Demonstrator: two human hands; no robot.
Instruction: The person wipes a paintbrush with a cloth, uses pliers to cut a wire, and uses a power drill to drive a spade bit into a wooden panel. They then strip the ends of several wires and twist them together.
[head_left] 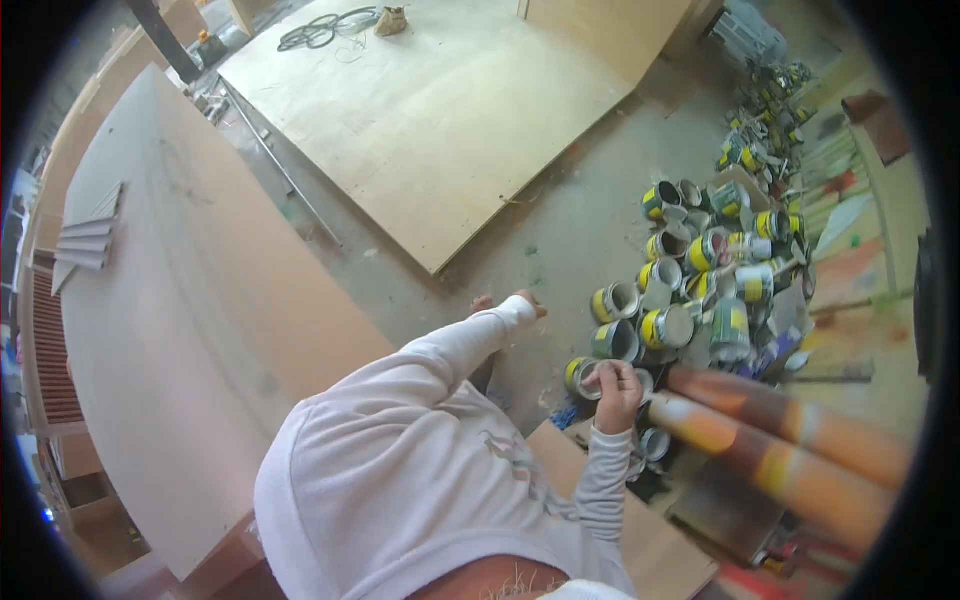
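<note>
The fingers of the right hand [614,393] are bent, their tips brought in toward the thumb — whether anything small is pinched there, one cannot tell. The left hand [530,303] reaches out over the floor [600,200], its fingers partly curled; the view is too small and blurred to tell whether they grasp anything.

Nearest the right hand is an open can [582,378] with a yellow label, which appears just beside the fingertips; whether they touch it is unclear. A crumpled blue thing [564,416] lies near that can.

White sleeves lead back from both wrists to a white top [380,480], the left arm stretched well forward, the right forearm upright in the view.

Beyond the right hand, a crowd of cans [730,330], many with yellow and green on them, spreads over the floor, some upright and some tipped. Orange patterned rolls [790,465], blurred, slant off to the right.

Ahead of the left hand lies a broad wooden panel [450,130] — a dark coiled hose [308,36] and a brown bag [391,20] rest near its far edge. Farther left, a large pale board [190,300] bears several thin white strips [85,243].
</note>
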